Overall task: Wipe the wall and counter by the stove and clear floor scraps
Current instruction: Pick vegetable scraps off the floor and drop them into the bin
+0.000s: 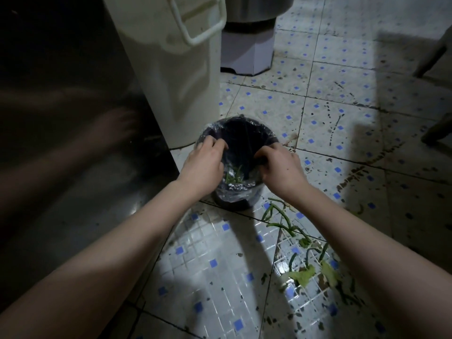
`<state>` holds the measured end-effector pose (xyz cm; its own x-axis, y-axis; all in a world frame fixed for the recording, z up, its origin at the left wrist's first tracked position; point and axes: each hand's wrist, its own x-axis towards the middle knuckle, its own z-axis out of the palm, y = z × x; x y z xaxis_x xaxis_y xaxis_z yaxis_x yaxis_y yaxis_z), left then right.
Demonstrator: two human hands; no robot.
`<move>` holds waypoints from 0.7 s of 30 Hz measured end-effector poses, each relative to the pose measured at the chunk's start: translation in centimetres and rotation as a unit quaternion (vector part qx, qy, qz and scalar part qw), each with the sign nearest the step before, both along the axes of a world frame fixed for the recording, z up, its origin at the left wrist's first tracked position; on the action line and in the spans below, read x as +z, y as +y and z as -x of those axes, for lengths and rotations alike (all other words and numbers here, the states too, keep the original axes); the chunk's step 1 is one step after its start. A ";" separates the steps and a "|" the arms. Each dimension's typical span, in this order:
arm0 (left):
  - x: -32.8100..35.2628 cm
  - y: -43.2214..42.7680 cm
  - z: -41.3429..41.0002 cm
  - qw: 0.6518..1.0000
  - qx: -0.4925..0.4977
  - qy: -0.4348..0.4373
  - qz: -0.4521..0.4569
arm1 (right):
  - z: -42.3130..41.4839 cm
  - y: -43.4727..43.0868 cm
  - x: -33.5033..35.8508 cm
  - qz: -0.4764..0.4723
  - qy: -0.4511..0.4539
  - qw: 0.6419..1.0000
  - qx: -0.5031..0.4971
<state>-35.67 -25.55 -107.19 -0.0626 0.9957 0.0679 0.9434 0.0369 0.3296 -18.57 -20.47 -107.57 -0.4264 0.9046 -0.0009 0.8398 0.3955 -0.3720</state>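
Note:
A small dark waste bin (242, 129) lined with a clear plastic bag (230, 193) stands on the tiled floor. Green scraps (233, 176) lie at the bottom of the bag. My left hand (204, 165) grips the liner at the bin's left rim. On the right rim my right hand (281, 167) pinches the liner. Green stems and pale leaf scraps (303, 255) lie scattered on the floor to the right of the bin, below my right forearm.
A tall cream bucket with a handle (176, 69) stands just behind the bin. A dark steel cabinet side (61, 143) fills the left. A steel pot on a pale stand (247, 47) sits farther back. Dirty stains (335, 126) mark the blue-dotted tiles.

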 end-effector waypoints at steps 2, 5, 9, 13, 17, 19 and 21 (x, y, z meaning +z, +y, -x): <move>0.2 0.0 -0.7 1.000 -0.004 0.007 0.006 | -1.1 -0.1 0.1 -0.007 0.001 1.000 -0.016; 0.5 0.2 -2.3 0.999 -0.018 0.027 0.003 | -3.3 -0.3 0.0 -0.011 -0.004 0.999 -0.036; 0.9 1.0 -5.8 0.998 -0.049 0.034 -0.009 | -6.9 -0.8 -0.4 -0.003 -0.020 0.998 -0.065; 0.5 2.1 -10.1 0.995 -0.093 0.036 -0.014 | -10.9 -1.4 -1.0 0.013 -0.043 0.995 -0.093; -0.5 3.4 -13.7 0.990 -0.136 0.031 -0.016 | -14.6 -2.1 -1.8 0.041 -0.041 0.988 -0.145; -1.4 3.7 -15.0 0.988 -0.152 0.020 -0.014 | -16.0 -2.5 -2.5 0.049 -0.048 0.986 -0.154; -2.6 3.9 -16.0 0.986 -0.168 0.015 -0.002 | -17.1 -2.7 -3.4 0.062 -0.057 0.984 -0.158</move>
<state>-19.62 -21.70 -109.80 0.2725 0.9597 0.0692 0.9117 -0.2805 0.3001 -1.43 -23.19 -110.93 -0.1141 0.9818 -0.1519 0.9525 0.0647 -0.2975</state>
